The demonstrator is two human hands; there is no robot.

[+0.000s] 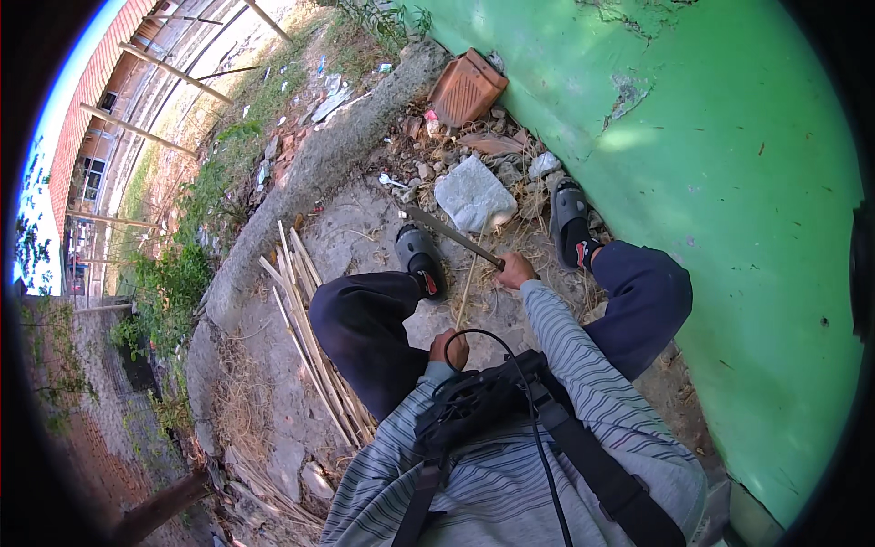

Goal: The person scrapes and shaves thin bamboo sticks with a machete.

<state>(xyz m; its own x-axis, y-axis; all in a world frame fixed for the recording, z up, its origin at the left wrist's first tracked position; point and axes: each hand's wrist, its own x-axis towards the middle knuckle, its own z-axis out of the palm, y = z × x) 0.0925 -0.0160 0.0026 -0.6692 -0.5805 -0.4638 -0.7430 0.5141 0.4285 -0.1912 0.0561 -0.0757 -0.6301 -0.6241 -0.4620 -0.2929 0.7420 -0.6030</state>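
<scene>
My right hand (517,271) is closed round the handle of a machete (447,230), whose long dark blade points away to the upper left, past a pale stone block (475,194). Low between my knees, my left hand (449,349) grips the near end of a thin bamboo strip (468,289). The strip runs forward from that hand and passes by the blade; whether they touch I cannot tell. Beside my left leg lies a bundle of split bamboo strips (314,339) on the ground.
A green wall (711,201) rises close on my right. Ahead are an orange-brown roof tile (467,88) and loose rubble. A low concrete edge (314,169) curves along the left, with plants (164,292) beyond it. A black cable (536,419) hangs over my chest.
</scene>
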